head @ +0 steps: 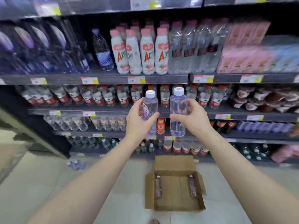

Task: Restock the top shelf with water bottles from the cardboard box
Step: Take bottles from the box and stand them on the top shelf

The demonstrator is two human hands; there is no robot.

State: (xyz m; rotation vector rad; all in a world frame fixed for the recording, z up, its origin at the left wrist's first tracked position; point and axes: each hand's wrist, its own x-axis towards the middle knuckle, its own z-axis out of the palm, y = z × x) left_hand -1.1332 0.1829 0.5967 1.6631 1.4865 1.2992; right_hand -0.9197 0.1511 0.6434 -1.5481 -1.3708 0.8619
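My left hand [140,120] grips a clear water bottle [150,105] with a white cap and a label, held upright. My right hand [192,118] grips a second clear white-capped water bottle [178,110], also upright. Both are raised in front of the middle shelves, side by side. Below on the floor lies the open cardboard box [174,206]. Two more bottles lie inside it, one along the left wall [158,186] and one along the right wall [192,186]. On the upper shelf [113,79] a single similar bottle [102,50] stands beside a dark gap.
White pink-capped drink bottles [146,52] and clear bottles [192,47] fill the upper shelf to the right of the gap; dark purple packs [40,47] stand to its left. Lower shelves hold rows of red-label water. A small pack of bottles [76,164] lies on the floor at left.
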